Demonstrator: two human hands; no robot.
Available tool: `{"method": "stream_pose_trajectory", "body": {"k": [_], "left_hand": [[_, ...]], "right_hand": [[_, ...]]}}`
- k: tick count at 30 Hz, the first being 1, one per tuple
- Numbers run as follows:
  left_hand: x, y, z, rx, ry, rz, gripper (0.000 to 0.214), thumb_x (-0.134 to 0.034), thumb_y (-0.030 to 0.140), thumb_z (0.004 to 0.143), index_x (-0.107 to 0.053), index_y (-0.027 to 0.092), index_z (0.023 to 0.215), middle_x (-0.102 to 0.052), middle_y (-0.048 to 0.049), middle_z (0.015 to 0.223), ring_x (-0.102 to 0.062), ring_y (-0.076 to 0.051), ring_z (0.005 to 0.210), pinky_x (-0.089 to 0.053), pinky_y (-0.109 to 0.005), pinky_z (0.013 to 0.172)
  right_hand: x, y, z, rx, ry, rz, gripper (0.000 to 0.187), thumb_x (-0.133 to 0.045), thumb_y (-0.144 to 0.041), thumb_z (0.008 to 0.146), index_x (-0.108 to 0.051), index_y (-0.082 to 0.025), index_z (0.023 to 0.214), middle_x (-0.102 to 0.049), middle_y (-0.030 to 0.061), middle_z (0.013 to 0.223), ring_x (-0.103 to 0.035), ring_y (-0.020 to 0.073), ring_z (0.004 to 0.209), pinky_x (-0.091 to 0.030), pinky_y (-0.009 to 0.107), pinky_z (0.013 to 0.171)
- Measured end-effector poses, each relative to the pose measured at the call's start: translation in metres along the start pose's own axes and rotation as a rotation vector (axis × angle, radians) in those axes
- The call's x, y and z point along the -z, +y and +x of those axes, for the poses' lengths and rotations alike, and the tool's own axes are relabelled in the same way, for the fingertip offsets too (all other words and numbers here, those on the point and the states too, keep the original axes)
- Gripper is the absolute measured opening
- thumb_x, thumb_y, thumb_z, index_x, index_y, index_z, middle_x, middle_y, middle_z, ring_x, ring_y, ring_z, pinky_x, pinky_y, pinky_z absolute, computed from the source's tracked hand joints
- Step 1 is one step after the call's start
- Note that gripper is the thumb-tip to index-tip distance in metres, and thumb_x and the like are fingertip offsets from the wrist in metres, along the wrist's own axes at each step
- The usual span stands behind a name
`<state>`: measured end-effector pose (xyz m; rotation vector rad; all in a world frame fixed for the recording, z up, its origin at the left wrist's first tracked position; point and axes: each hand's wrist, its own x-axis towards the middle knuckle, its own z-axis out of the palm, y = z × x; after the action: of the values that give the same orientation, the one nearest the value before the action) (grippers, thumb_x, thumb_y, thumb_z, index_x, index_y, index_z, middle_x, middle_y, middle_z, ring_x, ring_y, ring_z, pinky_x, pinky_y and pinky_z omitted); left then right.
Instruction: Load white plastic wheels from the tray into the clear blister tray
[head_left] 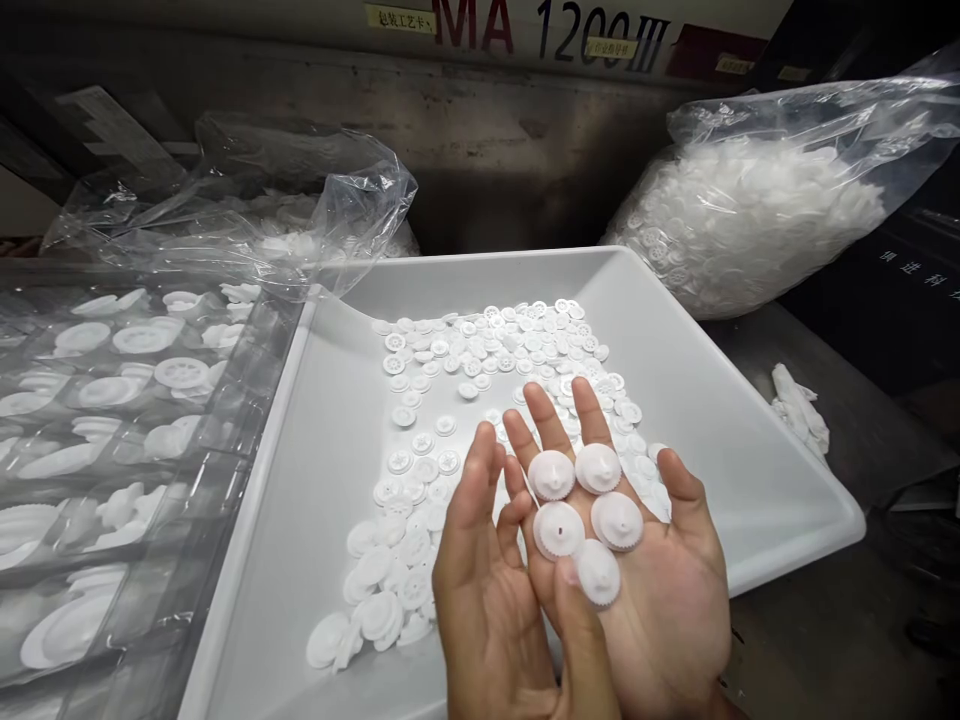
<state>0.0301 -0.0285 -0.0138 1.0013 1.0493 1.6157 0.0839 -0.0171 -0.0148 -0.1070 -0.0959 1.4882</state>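
My right hand (645, 610), palm up above a white plastic tray (480, 262): fingers (544, 415) spread open, gripping nothing, with five white plastic gears (557, 530) lying loose on the palm. My left hand (484, 580) stood close beside it, its fingers (480, 470) extended and not closed, its thumb (574, 600) resting on the lowest gear. Many more loose gears (457, 400) lay spread across the tray floor, overlapping towards the near left corner. Behind the tray, at right, sat a clear plastic bag (750, 230) packed with gears; at left, a crumpled clear bag (225, 200) lay above a clear divided tray (112, 400) of larger white parts. A white cloth (799, 410) lay beyond the right rim.

Likely hazards: my open palm had no edge to hold the gears, so a slight tilt could have slid them off. Pressure from my thumb could have tipped a gear over the others. Any gear dropped would have been hard to tell from those in the tray, and one bouncing past the rim could have been lost.
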Motion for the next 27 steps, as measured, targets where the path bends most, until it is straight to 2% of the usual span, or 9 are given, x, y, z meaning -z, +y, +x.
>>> {"method": "stream_pose_trajectory", "body": {"k": [4, 7, 10, 14, 18, 21, 23, 25, 27], "left_hand": [[-0.005, 0.004, -0.002, -0.045, 0.0, 0.056, 0.064, -0.07, 0.014, 0.088, -0.057, 0.049, 0.14, -0.057, 0.0095, 0.153, -0.05, -0.014, 0.143, -0.048, -0.017, 0.107], [-0.003, 0.005, -0.001, -0.018, 0.027, 0.055, 0.064, -0.071, 0.012, 0.086, -0.06, 0.049, 0.137, -0.058, 0.0096, 0.152, -0.053, -0.013, 0.139, -0.049, -0.016, 0.105], [0.003, 0.003, 0.002, 0.076, 0.054, -0.081, 0.061, -0.069, 0.008, 0.082, -0.066, 0.045, 0.13, -0.063, 0.0063, 0.147, -0.053, -0.018, 0.14, -0.052, -0.024, 0.107], [0.013, -0.003, 0.009, 0.204, 0.022, -0.289, 0.054, -0.067, 0.012, 0.079, -0.072, 0.041, 0.124, -0.068, 0.0026, 0.142, -0.056, -0.027, 0.139, -0.052, -0.04, 0.112], [0.014, -0.004, 0.013, 0.293, 0.049, -0.322, 0.047, -0.065, 0.015, 0.079, -0.075, 0.039, 0.118, -0.07, 0.001, 0.139, -0.057, -0.027, 0.137, -0.053, -0.039, 0.11], [0.005, 0.003, 0.01, 0.353, 0.085, -0.299, 0.045, -0.058, 0.015, 0.083, -0.075, 0.039, 0.117, -0.07, 0.001, 0.139, -0.057, -0.023, 0.138, -0.05, -0.036, 0.112], [-0.003, 0.008, 0.006, 0.359, 0.068, -0.293, 0.044, -0.059, 0.016, 0.084, -0.076, 0.037, 0.118, -0.069, 0.001, 0.14, -0.056, -0.023, 0.139, -0.048, -0.034, 0.114], [-0.009, 0.012, 0.003, 0.39, 0.04, -0.311, 0.042, -0.06, 0.018, 0.084, -0.076, 0.037, 0.117, -0.069, 0.0011, 0.14, -0.056, -0.024, 0.138, -0.049, -0.034, 0.113], [-0.01, 0.011, 0.002, 0.506, 0.02, -0.35, 0.037, -0.059, 0.023, 0.085, -0.078, 0.036, 0.114, -0.071, 0.0005, 0.137, -0.062, -0.026, 0.132, -0.052, -0.036, 0.111]], "right_hand": [[-0.001, 0.001, -0.002, 0.001, 0.01, 0.006, 0.057, -0.036, -0.058, 0.101, -0.063, -0.027, 0.141, -0.053, 0.0073, 0.153, -0.048, 0.0211, 0.143, -0.02, 0.042, 0.126], [-0.001, 0.001, 0.0, 0.0, 0.012, 0.018, 0.059, -0.037, -0.058, 0.1, -0.063, -0.025, 0.142, -0.053, 0.0074, 0.153, -0.047, 0.0207, 0.144, -0.026, 0.039, 0.124], [-0.001, 0.0, 0.002, 0.023, 0.023, 0.03, 0.062, -0.039, -0.057, 0.1, -0.061, -0.019, 0.144, -0.053, 0.0075, 0.153, -0.046, 0.0214, 0.144, -0.037, 0.034, 0.119], [0.001, 0.0, 0.004, 0.042, 0.041, 0.034, 0.06, -0.04, -0.053, 0.099, -0.064, -0.017, 0.14, -0.059, 0.0049, 0.148, -0.049, 0.02, 0.142, -0.043, 0.031, 0.115], [0.002, -0.001, 0.002, 0.047, 0.113, -0.002, 0.047, -0.043, -0.048, 0.095, -0.076, -0.021, 0.116, -0.065, 0.0025, 0.141, -0.053, 0.0189, 0.139, -0.046, 0.03, 0.112], [0.001, -0.002, 0.001, 0.051, 0.172, -0.03, 0.031, -0.049, -0.043, 0.092, -0.075, -0.025, 0.093, -0.068, 0.0008, 0.137, -0.059, 0.0172, 0.135, -0.046, 0.032, 0.112], [0.0, -0.001, 0.0, 0.081, 0.232, -0.06, 0.026, -0.052, -0.041, 0.092, -0.071, -0.026, 0.082, -0.072, 0.001, 0.132, -0.063, 0.0165, 0.129, -0.044, 0.037, 0.115], [-0.004, 0.003, -0.002, 0.141, 0.28, -0.121, 0.026, -0.054, -0.042, 0.091, -0.065, -0.026, 0.074, -0.074, 0.002, 0.126, -0.066, 0.0196, 0.124, -0.042, 0.045, 0.118], [-0.008, 0.01, -0.005, 0.226, 0.319, -0.27, 0.024, -0.057, -0.043, 0.09, -0.06, -0.026, 0.072, -0.074, 0.0029, 0.125, -0.064, 0.0248, 0.125, -0.04, 0.053, 0.118]]}}
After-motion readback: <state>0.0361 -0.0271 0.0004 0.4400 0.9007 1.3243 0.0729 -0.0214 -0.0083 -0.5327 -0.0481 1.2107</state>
